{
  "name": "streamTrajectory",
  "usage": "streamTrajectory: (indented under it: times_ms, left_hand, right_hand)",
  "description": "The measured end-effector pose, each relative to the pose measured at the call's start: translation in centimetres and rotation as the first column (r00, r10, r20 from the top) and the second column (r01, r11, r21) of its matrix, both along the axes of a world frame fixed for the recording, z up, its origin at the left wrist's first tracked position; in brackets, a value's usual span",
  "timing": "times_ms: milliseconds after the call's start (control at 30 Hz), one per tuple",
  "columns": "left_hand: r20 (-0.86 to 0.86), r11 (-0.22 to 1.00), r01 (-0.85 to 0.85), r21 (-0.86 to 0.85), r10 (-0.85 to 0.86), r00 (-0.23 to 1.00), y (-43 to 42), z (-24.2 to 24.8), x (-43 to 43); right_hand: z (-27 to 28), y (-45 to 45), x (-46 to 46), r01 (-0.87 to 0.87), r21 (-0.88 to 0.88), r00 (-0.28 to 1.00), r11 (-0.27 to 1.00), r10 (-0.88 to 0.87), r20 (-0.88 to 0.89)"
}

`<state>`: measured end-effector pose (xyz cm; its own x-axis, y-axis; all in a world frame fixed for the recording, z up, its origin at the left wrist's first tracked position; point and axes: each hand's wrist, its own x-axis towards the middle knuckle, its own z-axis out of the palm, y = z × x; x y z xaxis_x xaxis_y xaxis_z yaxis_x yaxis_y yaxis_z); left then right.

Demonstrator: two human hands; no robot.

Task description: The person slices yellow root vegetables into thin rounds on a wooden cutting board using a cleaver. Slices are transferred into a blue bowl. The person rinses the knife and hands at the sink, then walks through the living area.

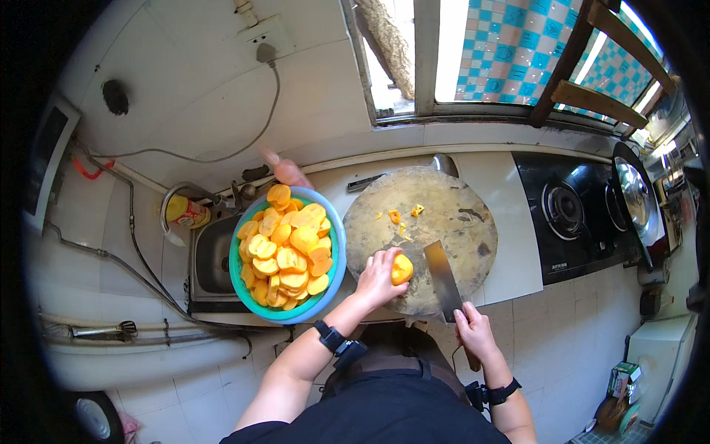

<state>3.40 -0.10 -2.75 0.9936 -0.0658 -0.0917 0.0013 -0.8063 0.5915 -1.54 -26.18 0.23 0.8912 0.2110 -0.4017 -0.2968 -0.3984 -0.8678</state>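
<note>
On a round, worn chopping board (444,194), my left hand (378,277) grips a whole-looking orange fruit, probably a persimmon (402,270), near the board's front left. My right hand (476,334) holds a cleaver (444,282) by its wooden handle. The blade lies over the board, just right of the fruit and apart from it. Small orange trimmings (394,216) are scattered on the board beyond the fruit. To the left, a green basket inside a blue basin (337,288) is heaped with cut orange fruit pieces (291,258).
A metal sink (213,255) with a faucet is left of the basin, beside a yellow container (187,212). A black gas stove (574,216) stands right, with a wok and lid (632,194). A dark narrow object (364,182) lies behind the board. A window frame (426,61) rises behind.
</note>
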Motion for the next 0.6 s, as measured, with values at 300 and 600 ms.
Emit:
streamTrajectory:
  times_ms: [300, 600]
  left_hand:
    - [0.324, 1.0, -0.013, 0.014, 0.008, 0.946, 0.7, 0.4, -3.2]
    - [0.401, 0.991, 0.036, 0.131, -0.086, 0.912, 0.8, -0.2, -3.1]
  right_hand:
    - [0.0, -0.1, 0.0, -0.088, -0.184, 0.979, 0.979, 0.118, 0.163]
    - [4.2, 1.7, 2.5, -0.212, -0.56, 0.755, 0.801, 0.498, 0.427]
